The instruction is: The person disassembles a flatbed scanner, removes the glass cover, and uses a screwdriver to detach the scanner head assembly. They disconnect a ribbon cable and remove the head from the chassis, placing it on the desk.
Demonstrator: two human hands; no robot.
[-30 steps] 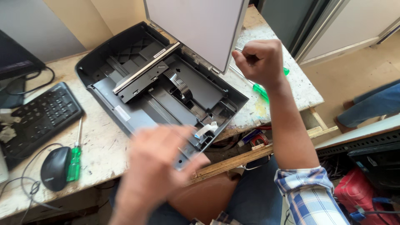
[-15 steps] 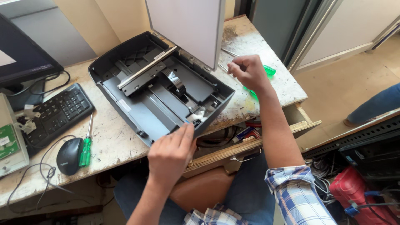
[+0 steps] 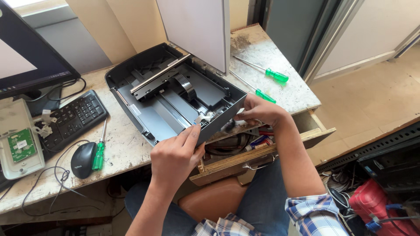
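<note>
A: What were the hands doing?

B: The left hand (image 3: 175, 153) pinched the near edge of the scanner (image 3: 175, 94). The right hand (image 3: 260, 111) gripped its near right corner.

A: Where was the scanner?

B: On the tabletop (image 3: 127, 148), its corner sticking out over an open drawer (image 3: 262, 153).

A: Was it far along?

B: I think so. The lid (image 3: 194, 32) stood up and the inside was bare. The small white part (image 3: 204, 117) by the fingers looked not yet out.

A: Which way did it point?

B: Its long side ran from near left to far right. Two screwdrivers (image 3: 262, 72) lay beyond.
</note>
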